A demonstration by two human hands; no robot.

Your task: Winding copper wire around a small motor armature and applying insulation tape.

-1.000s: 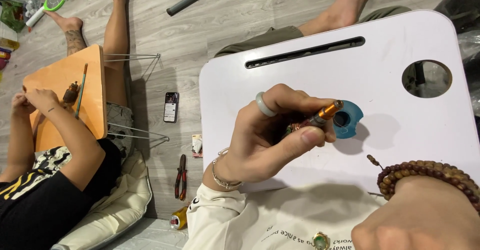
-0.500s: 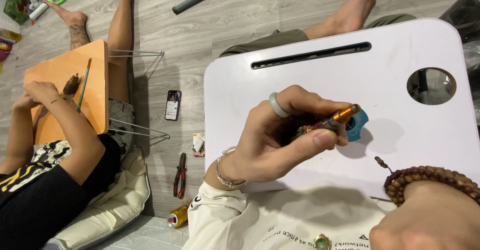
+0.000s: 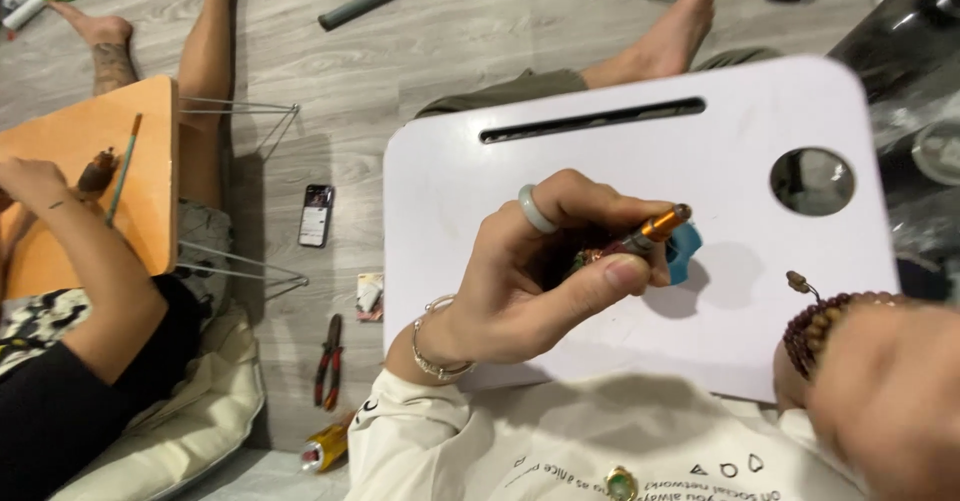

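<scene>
Left hand [image 3: 540, 271] closed around a slim tool with an orange tip [image 3: 640, 241], held over the white bench [image 3: 600, 161]. Tool tip touches a small blue piece [image 3: 684, 253] just beyond the fingertips. Right hand [image 3: 890, 401] near bench's edge, mostly out of view; grip cannot be told.

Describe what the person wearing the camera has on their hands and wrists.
The left hand wears a pale, smooth ring on one finger and a thin silver bracelet at the wrist. The right hand has a bracelet of dark brown wooden beads with a small dangling end. Both forearms are bare; no sleeves reach the wrists.
</scene>
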